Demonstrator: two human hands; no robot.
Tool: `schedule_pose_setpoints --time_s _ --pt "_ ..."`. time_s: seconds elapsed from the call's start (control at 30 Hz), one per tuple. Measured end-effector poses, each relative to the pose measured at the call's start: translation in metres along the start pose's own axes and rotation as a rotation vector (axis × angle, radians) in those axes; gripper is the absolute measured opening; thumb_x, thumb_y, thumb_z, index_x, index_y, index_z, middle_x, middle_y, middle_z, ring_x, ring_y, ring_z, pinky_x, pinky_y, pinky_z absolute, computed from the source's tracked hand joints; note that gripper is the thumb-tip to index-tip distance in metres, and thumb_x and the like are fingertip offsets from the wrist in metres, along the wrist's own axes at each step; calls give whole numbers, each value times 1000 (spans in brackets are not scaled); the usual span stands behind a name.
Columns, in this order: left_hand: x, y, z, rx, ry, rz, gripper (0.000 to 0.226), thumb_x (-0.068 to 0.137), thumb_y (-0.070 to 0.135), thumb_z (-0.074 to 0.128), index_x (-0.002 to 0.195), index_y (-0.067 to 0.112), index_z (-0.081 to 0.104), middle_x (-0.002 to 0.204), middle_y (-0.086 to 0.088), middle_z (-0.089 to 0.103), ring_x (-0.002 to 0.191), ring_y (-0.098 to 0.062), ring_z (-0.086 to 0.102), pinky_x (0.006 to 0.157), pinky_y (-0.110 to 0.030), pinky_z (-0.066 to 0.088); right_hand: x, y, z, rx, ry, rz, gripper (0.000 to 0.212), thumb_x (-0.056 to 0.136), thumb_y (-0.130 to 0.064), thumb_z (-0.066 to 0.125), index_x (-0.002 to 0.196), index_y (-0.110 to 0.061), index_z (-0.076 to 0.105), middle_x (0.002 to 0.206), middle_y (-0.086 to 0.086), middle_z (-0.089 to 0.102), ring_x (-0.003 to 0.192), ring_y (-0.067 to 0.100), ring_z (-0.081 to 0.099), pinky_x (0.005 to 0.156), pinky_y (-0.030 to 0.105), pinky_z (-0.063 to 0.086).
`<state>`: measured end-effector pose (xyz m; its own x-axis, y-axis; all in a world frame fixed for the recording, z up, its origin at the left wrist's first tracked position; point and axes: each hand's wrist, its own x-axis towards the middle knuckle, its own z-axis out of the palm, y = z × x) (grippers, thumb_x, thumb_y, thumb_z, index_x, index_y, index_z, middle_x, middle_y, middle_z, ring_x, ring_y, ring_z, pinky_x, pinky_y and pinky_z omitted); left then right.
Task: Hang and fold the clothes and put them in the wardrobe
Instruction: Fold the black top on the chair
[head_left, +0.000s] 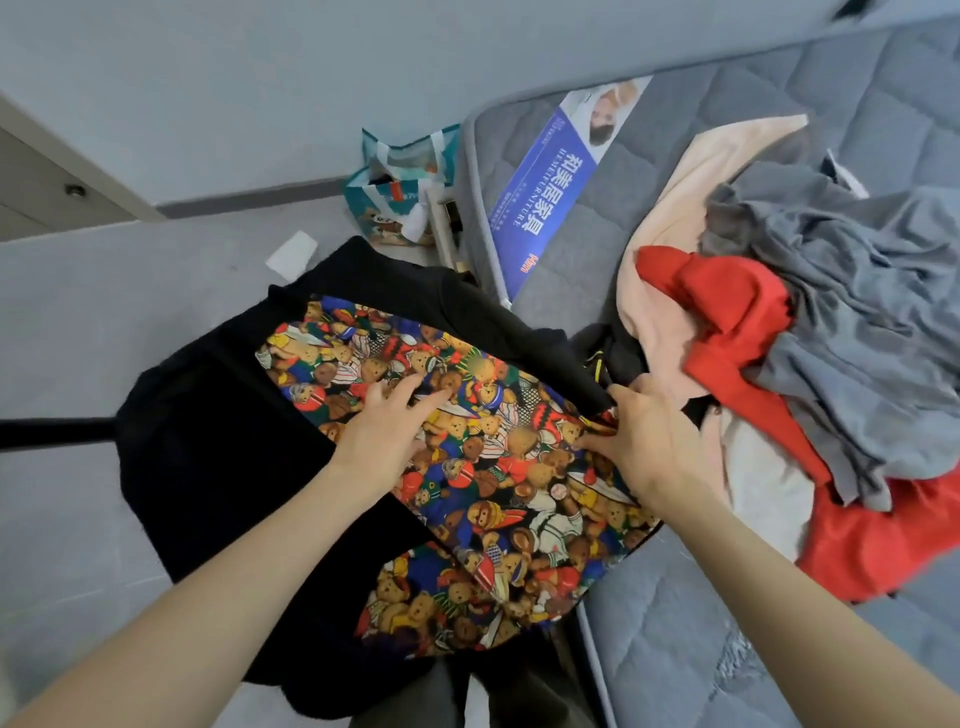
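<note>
Left hand (387, 431) flat, right hand (641, 441) grips bear-print jacket (519, 519)

I am in a bedroom at home. Beside me lies a bare grey quilted mattress (883, 104) with a blue furniture-shop label (550, 192) across it. A heap of clothes (857, 322) in red, grey and pink sits on it. The floor (78, 338) is plain grey, the wall (208, 78) pale with a dark skirting (249, 200). A shopping bag (400, 182) stands by the mattress corner, a paper (292, 255) lies near it, and a pale panel with a round knob (76, 190) shows at my left.
</note>
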<state>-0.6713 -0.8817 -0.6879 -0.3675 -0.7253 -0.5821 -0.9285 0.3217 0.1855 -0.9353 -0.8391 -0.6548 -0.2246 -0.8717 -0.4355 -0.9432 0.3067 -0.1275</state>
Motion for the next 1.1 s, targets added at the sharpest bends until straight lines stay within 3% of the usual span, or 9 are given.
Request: schedule_pose_setpoints --time_s 0.13,0.27,0.37,0.47,0.57,0.73,0.9,1.0,1.1 --pt "16 41 -2 99 -50 244 65 94 10 52 148 32 22 151 3 23 127 -25 34 84 -32 49 -8 53 -10 15 122 241 33 74 -16 75 104 -15 63 99 6 52 84 33 57 59 33 37" --pt "47 77 -17 74 87 186 63 92 14 59 145 23 26 136 -3 38 107 -21 54 71 -29 48 -11 55 -1 -56 209 279 47 70 -21 74 115 -16 62 114 11 47 102 33 41 82 41 31" --pt "81 80 -37 112 239 156 82 84 7 67 149 17 17 147 -7 28 125 -26 42 86 -35 48 -10 34 3 -32 267 140 44 68 -26 76 107 -13 60 115 11 46 104 32 40 84 41 29" --pt "114 70 -58 258 185 109 102 80 12 73 152 16 0 159 -7 4 145 -29 9 111 -50 27 -6 22 6 -8 85 36 43 74 -33 74 107 -15 54 116 6 48 113 30 43 88 38 34" --pt "138 60 -71 356 39 88 119 75 31 79 151 14 -12 160 -6 -6 147 -27 -7 113 -60 7 -3 19 10 84 -48 -24 32 78 -30 70 99 -17 48 107 2 56 103 26 54 74 33 35" --pt "150 61 -75 457 47 142 121 60 46 85 150 13 11 142 -8 30 139 -24 25 109 -65 -7 -4 14 13 182 -16 20 53 82 -34 65 130 -26 44 102 1 66 93 26 64 62 31 41" --pt "148 54 -76 362 37 276 92 64 34 85 138 15 33 121 -10 54 123 -29 45 115 -50 10 -4 19 -9 353 114 11 25 83 -19 57 101 -30 70 70 -1 67 73 24 63 54 30 38" --pt "140 45 -84 308 -11 298 77 70 36 80 132 18 39 106 -12 62 105 -32 56 89 -40 44 -7 27 -26 479 177 -8 18 85 -19 58 91 -28 73 54 -2 59 59 18 60 47 27 33" --pt "132 41 -94 485 -54 318 43 83 32 66 123 23 52 108 -5 63 104 -27 59 84 -35 42 -10 21 -28 418 -11 -1 10 86 -39 57 85 -32 65 60 -6 60 67 18 61 50 21 29"
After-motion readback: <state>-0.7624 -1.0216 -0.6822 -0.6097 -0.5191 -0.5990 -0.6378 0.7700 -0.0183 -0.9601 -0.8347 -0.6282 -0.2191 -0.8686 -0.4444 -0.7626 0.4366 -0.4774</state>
